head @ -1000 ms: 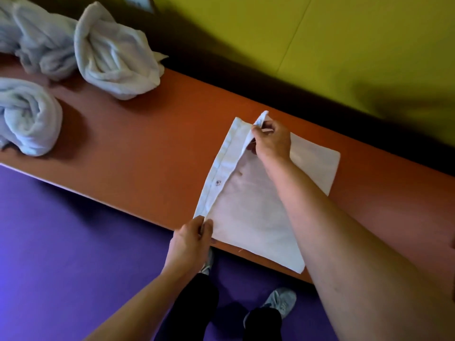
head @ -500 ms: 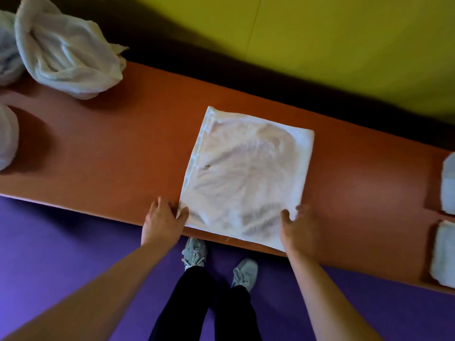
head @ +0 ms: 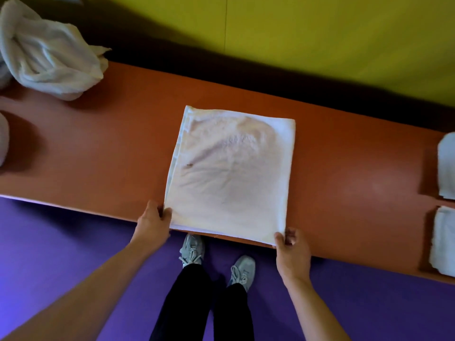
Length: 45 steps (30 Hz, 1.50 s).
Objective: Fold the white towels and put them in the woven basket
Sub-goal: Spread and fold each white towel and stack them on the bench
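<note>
Towel [head: 231, 173] lies part-folded at the surface's [head: 344, 173] near edge. Left hand [head: 152, 223] and right hand [head: 291, 249] each pinch a near corner with their fingers. Folded towels [head: 444, 242] wait far right; a crumpled towel [head: 46, 62] remains far left. Basket not visible. Half a second ago both hands lay flat.

A brightly coloured indoor room, perhaps a laundry or activity space: a long orange table [head: 103, 148] stood against a yellow-green wall [head: 320, 40] beyond the hands, purple floor [head: 61, 242] beneath them, crumpled white towels [head: 49, 52] heaped far to their left.
</note>
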### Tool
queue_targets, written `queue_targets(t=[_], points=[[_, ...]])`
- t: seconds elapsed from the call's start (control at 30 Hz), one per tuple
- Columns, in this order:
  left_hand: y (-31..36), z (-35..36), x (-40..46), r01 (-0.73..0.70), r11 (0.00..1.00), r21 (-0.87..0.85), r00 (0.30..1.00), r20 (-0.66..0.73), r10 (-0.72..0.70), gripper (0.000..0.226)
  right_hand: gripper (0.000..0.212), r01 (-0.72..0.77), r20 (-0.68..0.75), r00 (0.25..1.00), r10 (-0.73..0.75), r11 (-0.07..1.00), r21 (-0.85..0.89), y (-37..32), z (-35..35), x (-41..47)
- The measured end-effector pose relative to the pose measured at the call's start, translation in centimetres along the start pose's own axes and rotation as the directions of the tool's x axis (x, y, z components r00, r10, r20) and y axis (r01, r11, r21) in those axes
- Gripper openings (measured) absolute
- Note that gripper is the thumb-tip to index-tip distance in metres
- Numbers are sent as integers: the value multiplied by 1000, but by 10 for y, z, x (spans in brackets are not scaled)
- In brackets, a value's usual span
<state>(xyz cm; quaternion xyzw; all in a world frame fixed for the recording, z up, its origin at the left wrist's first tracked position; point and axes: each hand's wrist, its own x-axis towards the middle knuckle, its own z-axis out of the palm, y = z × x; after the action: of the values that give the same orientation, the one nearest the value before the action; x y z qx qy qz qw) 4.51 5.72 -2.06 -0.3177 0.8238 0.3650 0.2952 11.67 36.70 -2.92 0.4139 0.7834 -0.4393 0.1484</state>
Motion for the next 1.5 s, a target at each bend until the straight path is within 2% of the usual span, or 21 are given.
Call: queue_targets(t=[0.17,0.2,0.27,0.33,0.4,0.53,0.57,0.6,0.7,0.8,0.9,1.0,1.1,1.17,1.23,1.3,1.37,1.4,1.43,1.5], points=[[-10,5,-37,38,995,-90,998,51,-34,9,29,17,49,999,-14,997,-71,16,-21,-20],[-14,5,-44,42,993,-109,998,49,-37,8,33,35,43,999,-33,998,-48,15,-26,-25],[-16,3,-56,49,968,-247,999,32,-43,20,36,47,30,998,-49,997,56,7,-37,-31],[-8,1,-68,44,870,-491,999,5,-48,30,25,17,27,999,-23,978,206,-5,-47,-31],[10,-5,-74,35,743,-669,997,-22,-68,27,21,-51,51,998,35,932,359,-20,-56,-25],[42,-22,-67,79,545,-835,996,46,-75,36,24,-222,221,971,94,698,680,-51,-72,0],[49,-27,-63,79,523,-849,997,72,-33,39,23,-243,266,961,69,665,706,-59,-75,9],[57,-30,-58,58,539,-840,996,83,22,38,21,-228,286,958,29,683,694,-69,-77,17],[81,-34,-37,-66,709,-702,993,21,112,20,18,7,170,981,-94,891,454,-95,-74,43],[106,-34,-11,-186,867,-462,981,-143,134,16,13,168,12,984,-177,952,257,-123,-64,68],[130,-36,17,-227,908,-351,965,-207,161,16,20,222,-58,975,-215,963,157,-142,-50,97],[147,-34,50,-249,927,-279,957,-215,193,15,16,218,-76,975,-210,968,122,-155,-34,127],[154,-25,80,-199,947,-252,963,-229,142,15,17,193,-99,978,-186,979,71,-159,-18,153],[151,-20,91,-138,965,-225,964,-255,78,29,10,181,-122,977,-174,982,47,-157,-10,161],[146,-15,91,-163,981,-105,947,-297,125,44,25,166,-130,977,-167,986,-17,-150,-6,162],[137,-6,75,-378,925,51,881,-288,376,38,36,140,-132,979,-156,982,-124,-142,-5,156],[125,9,54,-635,715,291,702,-168,692,30,51,78,-112,988,-103,974,-211,-133,-3,146],[119,18,45,-688,593,419,628,-66,775,32,61,38,-102,992,-69,961,-274,-129,-2,140],[111,27,40,-696,491,524,590,28,807,36,69,10,-94,995,-42,948,-318,-124,0,135],[92,44,40,-651,388,652,611,148,777,47,69,-24,-74,997,-2,934,-356,-116,2,125]])
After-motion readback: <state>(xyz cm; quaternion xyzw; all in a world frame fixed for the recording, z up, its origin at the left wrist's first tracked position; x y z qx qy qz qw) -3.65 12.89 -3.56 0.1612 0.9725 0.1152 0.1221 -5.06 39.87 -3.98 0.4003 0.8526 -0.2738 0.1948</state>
